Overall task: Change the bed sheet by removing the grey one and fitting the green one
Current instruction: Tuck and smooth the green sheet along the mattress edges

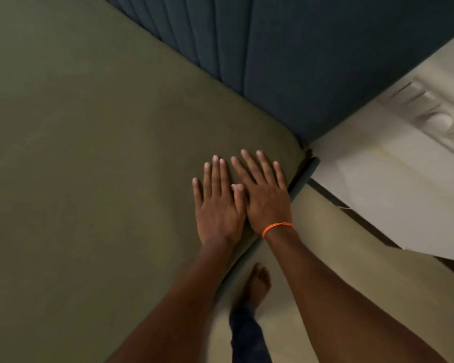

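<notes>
Smooth olive-green fabric sheet (89, 153) already covers the mattress. Left hand (218, 205) and right hand (266, 195) lie flat, fingers straight, gripping nothing, beside the dark blue padded headboard (299, 61) corner. Best to sweep outward with even pressure.

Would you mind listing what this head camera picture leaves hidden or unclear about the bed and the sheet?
- Head view: whether the green sheet is tucked under at the corner; the mattress edge hides it.
- Sheet beneath the left hand and right hand: covered by the flat palms.
- The bed's other corners and the grey sheet: outside the frame.
- White object at right: blurred, unidentifiable.
</notes>
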Motion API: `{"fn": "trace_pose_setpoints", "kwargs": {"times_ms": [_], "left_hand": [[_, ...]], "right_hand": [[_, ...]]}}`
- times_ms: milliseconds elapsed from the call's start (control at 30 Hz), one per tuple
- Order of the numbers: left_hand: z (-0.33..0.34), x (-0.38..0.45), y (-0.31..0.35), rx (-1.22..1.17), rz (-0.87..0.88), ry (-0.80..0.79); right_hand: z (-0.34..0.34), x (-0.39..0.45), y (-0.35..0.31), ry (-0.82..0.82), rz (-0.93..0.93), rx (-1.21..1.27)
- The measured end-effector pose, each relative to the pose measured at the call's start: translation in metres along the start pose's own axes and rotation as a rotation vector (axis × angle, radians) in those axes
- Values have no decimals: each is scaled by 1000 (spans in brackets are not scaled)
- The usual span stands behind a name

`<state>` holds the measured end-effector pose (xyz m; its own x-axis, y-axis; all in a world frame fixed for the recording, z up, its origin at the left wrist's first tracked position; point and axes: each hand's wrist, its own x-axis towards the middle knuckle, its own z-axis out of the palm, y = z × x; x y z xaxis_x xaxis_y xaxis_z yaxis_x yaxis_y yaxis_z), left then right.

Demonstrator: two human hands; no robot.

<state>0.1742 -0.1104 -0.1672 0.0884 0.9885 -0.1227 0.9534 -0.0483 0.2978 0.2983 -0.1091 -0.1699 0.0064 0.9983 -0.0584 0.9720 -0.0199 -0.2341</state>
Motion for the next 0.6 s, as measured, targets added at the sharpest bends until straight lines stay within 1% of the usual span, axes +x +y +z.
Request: {"fn": "trace_pose_setpoints", "kwargs": {"times_ms": [67, 133, 167, 233, 267, 333, 400, 433, 467, 500, 533, 567, 600], "left_hand": [[13, 19, 51, 1, 60, -16], [21, 35, 88, 9, 93, -29], [24, 38, 98, 28, 106, -36], [28, 41, 110, 46, 131, -51], [27, 42, 112, 35, 152, -54], [25, 48, 111, -72, 229, -88], [20, 59, 105, -311, 278, -139], [13, 63, 99, -489, 235, -196], [4, 65, 93, -698, 150, -252], [-5, 65, 87, -904, 33, -276], [-17, 56, 77, -1073, -83, -244], [-27, 45, 70, -1173, -169, -182], [-37, 28, 59, -1209, -233, -110]], "right_hand": [[-8, 13, 49, 14, 38, -1], [-7, 18, 83, 16, 41, 106], [-5, 17, 93, 19, 67, 227], [4, 20, 107, -9, 183, 501], [6, 22, 109, -28, 239, 575], [10, 23, 110, 8, 292, 625], [10, 21, 105, 49, 386, 667], [6, 21, 98, 51, 463, 697], [1, 21, 92, 38, 566, 732], [-3, 21, 87, 24, 673, 763], [-5, 17, 76, 26, 760, 759], [-5, 13, 69, 64, 816, 758], [-6, 6, 57, 116, 833, 751]]}}
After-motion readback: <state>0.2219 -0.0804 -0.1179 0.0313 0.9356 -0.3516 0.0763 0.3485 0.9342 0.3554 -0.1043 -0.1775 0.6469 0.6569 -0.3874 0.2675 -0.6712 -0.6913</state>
